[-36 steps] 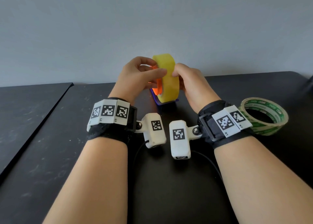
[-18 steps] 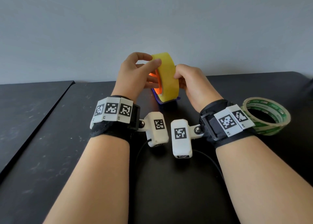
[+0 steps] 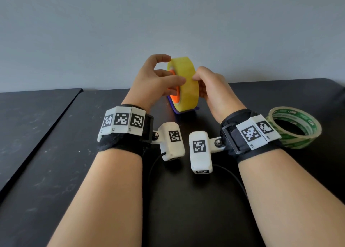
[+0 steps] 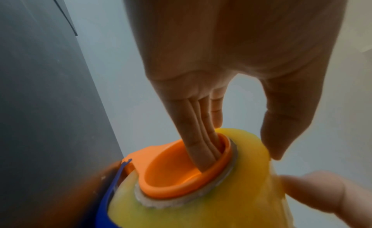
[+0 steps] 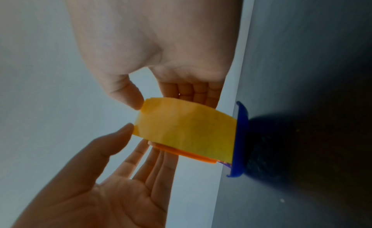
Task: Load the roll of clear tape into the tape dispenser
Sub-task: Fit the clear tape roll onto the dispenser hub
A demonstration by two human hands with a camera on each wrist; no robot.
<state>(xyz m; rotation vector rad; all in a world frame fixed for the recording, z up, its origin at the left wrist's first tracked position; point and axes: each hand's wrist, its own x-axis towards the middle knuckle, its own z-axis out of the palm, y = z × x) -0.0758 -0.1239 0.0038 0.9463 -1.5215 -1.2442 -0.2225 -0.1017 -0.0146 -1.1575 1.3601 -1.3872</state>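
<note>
On the dark worktop (image 3: 56, 172), the right hand (image 3: 214, 90) pinched the yellowish tape roll (image 3: 184, 84) upright on the dispenser (image 3: 183, 110); the left hand (image 3: 156, 84), fingers straight, reached into its orange hub (image 4: 181, 172).

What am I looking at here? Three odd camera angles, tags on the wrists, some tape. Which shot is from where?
No robot: a person works with bare hands, wearing a head camera and one camera on each wrist. The white tagged blocks on the wristbands belong to that rig.

The wide picture is the head view, looking down at a black table. The two close-ups look along each hand towards its fingers.

The yellowish roll stands upright on the dispenser, of which an orange hub and a blue base show. The right hand pinches the roll between thumb and fingers. The left hand has its fingers straight, reaching into the hub.

A second roll with green print lies flat at the right.
</note>
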